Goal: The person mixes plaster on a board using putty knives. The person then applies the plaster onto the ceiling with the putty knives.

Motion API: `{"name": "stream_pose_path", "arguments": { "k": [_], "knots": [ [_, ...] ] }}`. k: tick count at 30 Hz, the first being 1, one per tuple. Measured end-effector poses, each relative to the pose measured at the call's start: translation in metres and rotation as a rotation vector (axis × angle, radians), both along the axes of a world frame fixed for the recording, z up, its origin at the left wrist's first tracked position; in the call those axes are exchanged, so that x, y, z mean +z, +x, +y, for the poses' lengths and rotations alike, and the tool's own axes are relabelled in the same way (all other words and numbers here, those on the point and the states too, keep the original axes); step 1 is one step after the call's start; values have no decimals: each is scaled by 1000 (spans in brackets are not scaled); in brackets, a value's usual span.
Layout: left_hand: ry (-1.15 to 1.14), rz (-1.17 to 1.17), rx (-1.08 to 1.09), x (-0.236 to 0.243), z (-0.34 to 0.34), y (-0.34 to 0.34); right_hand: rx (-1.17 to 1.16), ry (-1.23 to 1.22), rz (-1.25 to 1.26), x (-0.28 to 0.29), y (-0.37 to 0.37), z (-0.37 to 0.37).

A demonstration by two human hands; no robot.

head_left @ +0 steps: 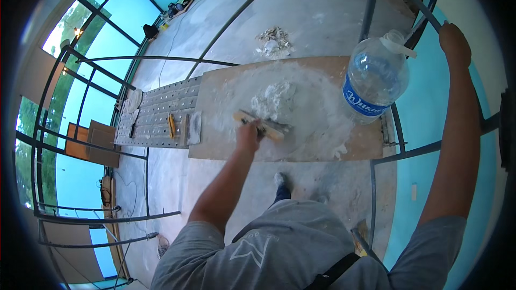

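My left hand is closed round the handle of a flat plastering trowel with a pale, dusty blade. It rests at the near edge of a heap of white powder or plaster on a brown board. Off to the right and higher up, my right hand wraps round a dark scaffold tube. Between my two hands, a large clear plastic water jug with a blue label stands on the right end of the board. White smears cover much of the board's surface.
Left of the board lies a perforated metal scaffold plank bearing a yellow-handled tool and a black-handled one. Scaffold bars cross around me. On the floor beyond sits a rubble pile. A turquoise wall runs along the right.
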State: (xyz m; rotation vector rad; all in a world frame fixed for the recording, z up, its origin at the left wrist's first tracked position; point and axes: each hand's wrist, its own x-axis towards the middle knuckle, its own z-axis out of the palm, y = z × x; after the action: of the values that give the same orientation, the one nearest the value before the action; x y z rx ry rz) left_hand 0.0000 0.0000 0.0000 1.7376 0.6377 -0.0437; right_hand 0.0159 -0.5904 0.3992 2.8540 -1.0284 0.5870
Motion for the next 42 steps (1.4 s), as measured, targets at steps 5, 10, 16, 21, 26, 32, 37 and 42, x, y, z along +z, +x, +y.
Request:
{"name": "stream_pose_path", "arguments": {
  "k": [5, 10, 16, 21, 26, 32, 37, 42],
  "knots": [
    [201, -146, -281, 120, -67, 65, -139, -29, 8, -13, -9, -20],
    [779, -292, -845, 151, -109, 85, -169, -13, 12, -7, -5, -10],
    [999, -391, -1269, 163, -94, 38, -158, -24, -43, -3, -1, -15],
    [974, -286, -1098, 237, -90, 81, -203, -90, -58, -11, -15, -25],
    [1069, -303, -1051, 171, -77, 159, -111, -125, -158, -8, -21, 7],
    [1133, -236, -1243, 164, -104, 97, -145, -159, -176, -10, -29, -2],
    [836, -329, -1010, 170, -51, 84, -96, -134, -173, -1, -17, 7],
    [219, -13, -439, 134, 12, 28, -100, -189, -225, -9, -21, 0]
  ]
}}
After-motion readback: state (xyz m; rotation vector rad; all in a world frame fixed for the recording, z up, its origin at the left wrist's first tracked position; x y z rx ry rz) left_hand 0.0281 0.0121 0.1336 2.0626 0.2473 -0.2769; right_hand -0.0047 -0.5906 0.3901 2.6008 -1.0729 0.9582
